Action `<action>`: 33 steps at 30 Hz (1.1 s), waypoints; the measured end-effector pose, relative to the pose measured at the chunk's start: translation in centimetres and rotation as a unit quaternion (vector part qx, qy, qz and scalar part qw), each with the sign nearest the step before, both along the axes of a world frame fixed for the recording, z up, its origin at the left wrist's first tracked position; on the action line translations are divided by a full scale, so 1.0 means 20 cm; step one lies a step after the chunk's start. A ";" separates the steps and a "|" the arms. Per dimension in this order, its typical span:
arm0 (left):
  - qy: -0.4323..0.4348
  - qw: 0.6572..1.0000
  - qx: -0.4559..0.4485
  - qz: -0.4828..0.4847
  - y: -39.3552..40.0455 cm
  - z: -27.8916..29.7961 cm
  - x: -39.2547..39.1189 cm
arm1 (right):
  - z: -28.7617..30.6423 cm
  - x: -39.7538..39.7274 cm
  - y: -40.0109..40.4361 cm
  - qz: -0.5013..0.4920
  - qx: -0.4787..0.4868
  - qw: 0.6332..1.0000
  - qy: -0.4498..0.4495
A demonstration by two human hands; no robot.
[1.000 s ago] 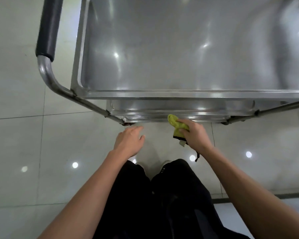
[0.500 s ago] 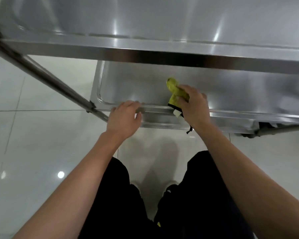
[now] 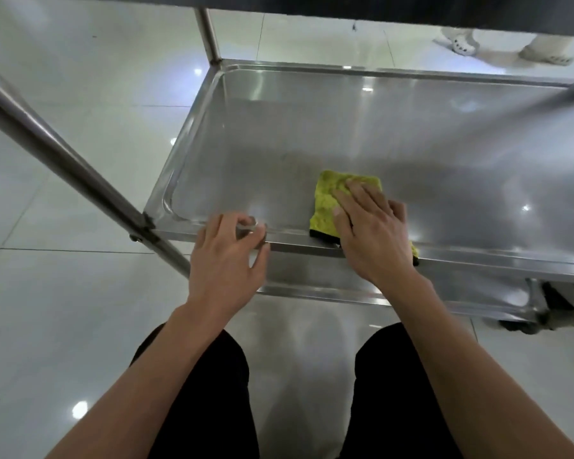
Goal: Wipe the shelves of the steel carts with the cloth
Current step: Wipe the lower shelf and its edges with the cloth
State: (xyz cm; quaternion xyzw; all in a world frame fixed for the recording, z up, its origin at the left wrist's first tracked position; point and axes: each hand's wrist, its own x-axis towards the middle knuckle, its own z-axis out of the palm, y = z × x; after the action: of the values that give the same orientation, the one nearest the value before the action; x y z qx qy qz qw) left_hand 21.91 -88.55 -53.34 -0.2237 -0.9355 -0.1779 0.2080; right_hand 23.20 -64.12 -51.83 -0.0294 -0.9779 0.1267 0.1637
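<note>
Right hand (image 3: 373, 226): centre of frame, palm down, fingers straight and spread flat on the yellow-green cloth (image 3: 332, 200); grip wide, pressing rather than clutching. Forearm runs down to the lower right corner.

Cloth: lies on the lower shelf (image 3: 411, 137) of the steel cart, near its front rim (image 3: 299, 248), with a dark-edged end draped over that rim beside the wrist.

Left hand (image 3: 227, 256): left of centre, fingers curled over the front rim of the same shelf, thumb below; grip narrow, holding the rim. Forearm runs to the lower left.

Cart leg (image 3: 63, 160): slanted tube crossing the left of frame, joined at the shelf's near left corner.

Change from half a second earlier: the cloth was bunched in the right fist above the rim; it is now laid out under an opened palm, further onto the shelf. The left hand keeps its place on the rim. The view sits lower, with the upper shelf gone to a dark strip along the top edge.

Writing, labels: none readable.

Upper right of frame: another person's pale shoes (image 3: 463, 44) on the tiled floor (image 3: 47, 309).
</note>
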 end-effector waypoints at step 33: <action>-0.050 0.995 0.031 0.085 -0.46 0.06 0.01 | 0.09 -0.12 -0.41 0.096 0.031 0.984 -0.148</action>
State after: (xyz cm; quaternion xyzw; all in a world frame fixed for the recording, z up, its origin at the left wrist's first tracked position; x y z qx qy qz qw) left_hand 22.14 -97.72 -52.07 -0.1280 -0.9542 -0.1995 0.1825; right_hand 20.83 -72.24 -50.04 0.0512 -0.9931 0.1057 0.0047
